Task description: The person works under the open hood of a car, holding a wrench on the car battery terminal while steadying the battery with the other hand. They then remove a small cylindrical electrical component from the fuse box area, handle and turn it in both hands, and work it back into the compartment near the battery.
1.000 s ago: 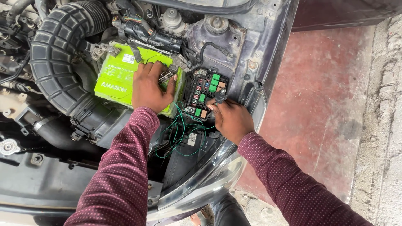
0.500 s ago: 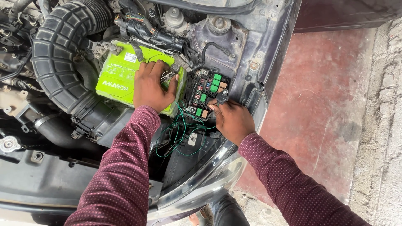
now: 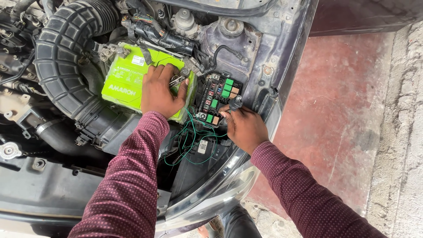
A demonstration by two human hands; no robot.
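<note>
**Two hands at the battery and fuse box**

Where the ribbed black air intake hose (image 3: 57,66) curves down the left of the engine bay, a bright green car battery (image 3: 128,81) sits just beside it. The left hand (image 3: 161,92) lies palm down on the battery's right half, fingers spread loosely and reaching a metal terminal clamp (image 3: 178,80) at the battery's edge; whether the fingertips grip the clamp cannot be told. Thin green wires (image 3: 191,141) loop down below the battery, between the two maroon sleeves. Just right of the battery stands the open fuse box (image 3: 218,99), its black tray filled with green, red and tan fuses and relays. The right hand (image 3: 244,128) rests against the box's lower right corner, its thumb and fingers pinched shut on a small dark plug-like part (image 3: 235,102) held over the box's right edge. Further right runs the car's dark fender (image 3: 282,66), then a red-painted floor (image 3: 348,101) and a rough concrete strip (image 3: 403,132).
</note>
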